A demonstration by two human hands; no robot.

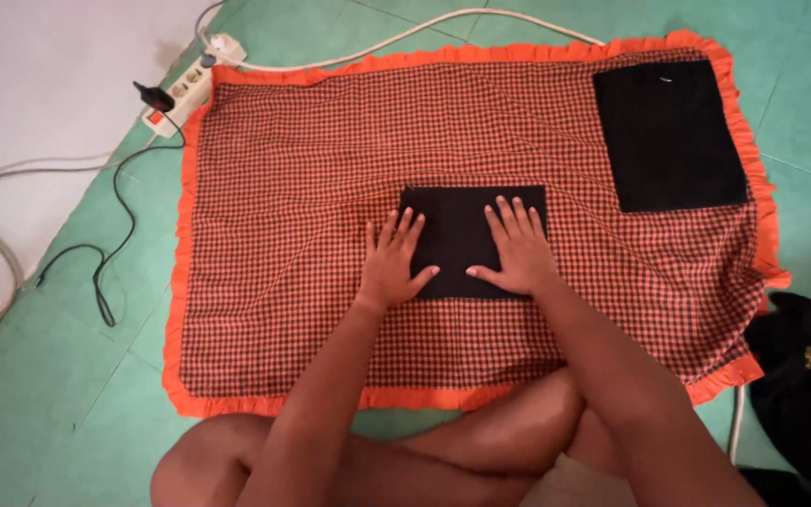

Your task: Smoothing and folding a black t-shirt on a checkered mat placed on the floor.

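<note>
- A small folded black cloth (466, 239) is laid flat at the centre of the frame, on a red-and-black checked mat (302, 216) with an orange frill.
- The left hand (391, 263) is pressed palm down across the cloth's left edge, with the fingers spread apart and nothing clasped; part of the hand is on the mat.
- The right hand (516, 249) is laid flat on the right half of the cloth, fingers likewise spread and thumb pointed inward, with nothing gripped.
- The two thumbs are held near each other over the cloth's lower middle, not touching.
- A second, larger folded black cloth (668, 134) is seen in the upper right of the mat, well apart from the hands.
- The mat is spread on a green tiled floor (49, 394).
- A white power strip (180, 94) with cables is seen at the upper left, just beside the mat's corner.
- A dark heap of fabric (804, 376) is found at the lower right edge.
</note>
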